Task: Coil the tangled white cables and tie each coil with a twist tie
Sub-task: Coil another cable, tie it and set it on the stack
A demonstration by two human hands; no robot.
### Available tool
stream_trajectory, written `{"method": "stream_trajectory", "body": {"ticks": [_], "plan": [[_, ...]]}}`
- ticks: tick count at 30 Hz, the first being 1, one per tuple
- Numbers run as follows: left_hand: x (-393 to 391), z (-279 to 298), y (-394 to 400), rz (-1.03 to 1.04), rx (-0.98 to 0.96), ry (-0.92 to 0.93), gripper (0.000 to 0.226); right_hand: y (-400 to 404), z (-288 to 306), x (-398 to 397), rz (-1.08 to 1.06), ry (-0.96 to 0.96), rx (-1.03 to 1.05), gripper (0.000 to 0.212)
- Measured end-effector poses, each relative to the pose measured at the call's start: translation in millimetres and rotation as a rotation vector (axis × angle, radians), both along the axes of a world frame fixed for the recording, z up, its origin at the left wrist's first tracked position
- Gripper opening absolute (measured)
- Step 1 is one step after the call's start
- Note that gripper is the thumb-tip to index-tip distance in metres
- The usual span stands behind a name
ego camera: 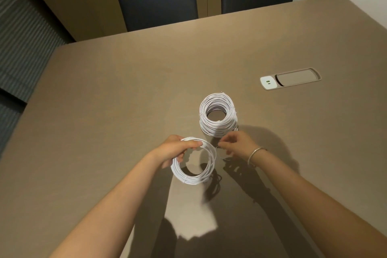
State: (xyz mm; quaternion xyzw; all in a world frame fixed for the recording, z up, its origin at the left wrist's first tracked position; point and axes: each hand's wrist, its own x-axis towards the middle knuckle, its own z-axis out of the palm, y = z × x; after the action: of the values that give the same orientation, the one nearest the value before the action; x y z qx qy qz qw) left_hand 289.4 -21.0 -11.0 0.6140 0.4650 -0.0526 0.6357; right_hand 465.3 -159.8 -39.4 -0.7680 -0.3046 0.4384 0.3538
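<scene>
Stacked white cable coils [217, 114] sit tied mid-surface, while left hand [174, 150] fingers grip a last loose white coil [193, 163] and right hand [235, 143] pinches a thin wire twist tie [219, 153], tying left.

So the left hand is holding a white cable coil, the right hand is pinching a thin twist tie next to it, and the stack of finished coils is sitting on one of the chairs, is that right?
Not quite. The head view shows the stack of finished coils on the table, just beyond the hands, not on a chair. The rest holds: the left hand grips a white cable coil, and the right hand pinches a thin twist tie beside it.
</scene>
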Motion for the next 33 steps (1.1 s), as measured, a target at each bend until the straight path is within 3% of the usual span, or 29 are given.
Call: {"method": "stream_trajectory", "body": {"ticks": [3,8,15,18,21,25,29,33], "plan": [[-6.5,-10.0,-5.1,0.041,-0.070,0.011,0.027,-6.4,-31.5,-8.3,0.006,-0.275,-0.161,0.006],[-10.6,-26.3,-9.1,0.185,-0.126,-0.005,0.032,-6.4,-60.9,-20.9,0.199,-0.501,-0.271,0.009],[-8.5,-26.3,-7.8,0.274,-0.127,-0.008,0.033,-6.9,-69.2,-29.1,0.237,-0.614,-0.289,0.016],[-8.6,-23.9,-6.8,0.313,-0.128,-0.008,0.034,-7.1,-54.5,-32.2,0.172,-0.556,-0.156,0.004],[-9.8,-21.3,-5.4,0.361,-0.112,-0.008,0.034,-5.6,-25.8,-37.3,0.104,-0.440,0.021,0.009],[-10.1,-20.0,-3.7,0.410,-0.074,-0.018,0.037,-4.9,13.7,-49.5,0.204,-0.441,0.203,0.006],[-8.2,-14.8,-5.2,0.442,-0.027,-0.037,0.038,-6.5,29.3,-59.4,0.401,-0.480,0.126,0.008],[-5.9,-4.5,-11.4,0.398,0.040,-0.057,0.040,0.0,34.4,-63.0,0.461,-0.588,0.043,0.016]]}}
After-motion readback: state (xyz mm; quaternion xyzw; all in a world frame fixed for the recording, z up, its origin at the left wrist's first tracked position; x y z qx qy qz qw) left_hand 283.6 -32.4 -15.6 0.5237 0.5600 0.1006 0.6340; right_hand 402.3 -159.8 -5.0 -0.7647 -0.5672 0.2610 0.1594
